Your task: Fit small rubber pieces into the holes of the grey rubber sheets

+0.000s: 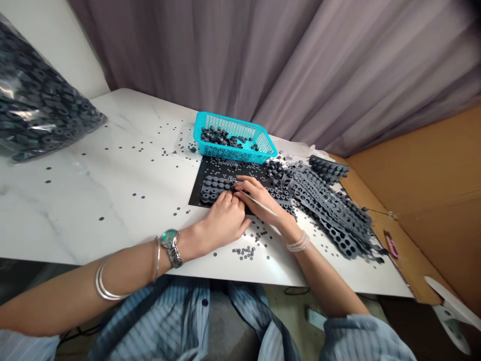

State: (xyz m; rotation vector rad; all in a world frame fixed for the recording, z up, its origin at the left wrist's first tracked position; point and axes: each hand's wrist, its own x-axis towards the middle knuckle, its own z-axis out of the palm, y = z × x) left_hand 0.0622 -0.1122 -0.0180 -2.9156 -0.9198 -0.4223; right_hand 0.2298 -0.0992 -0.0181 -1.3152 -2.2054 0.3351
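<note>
At a white marble-patterned table [116, 220], a person bends to close handwork, both bare hands meeting over a dark sheet of moulded pieces [216, 185] laid on a black mat [196, 195]. The right hand [259, 198] has its fingers closed around a slim pale stick [262, 204]; the left hand [227, 213] presses its bunched fingertips against the sheet, though whether they pinch a piece cannot be told, since the knuckles hide it.

Closeness is the chief hazard: with the stick's working end beside the left fingers, a slip off the sheet could jab them. Loose grey discs [246, 253] strewn on the mat and around it could get beneath the sheet and let it skid under pressure. A sweep of either forearm could brush discs over the near edge, which runs just below the wrists.

Room is tightest ahead and to the right. A turquoise basket [240, 154] of loose dark pieces stands just beyond the sheet, where a forward push could knock it, while a heap of perforated sheets [330, 210] crowds the right side, backed by a cardboard panel [424, 200]. Leftward lies the widest stretch for moving, dotted with discs as far as a plump clear bag [37, 100] at the far left.
</note>
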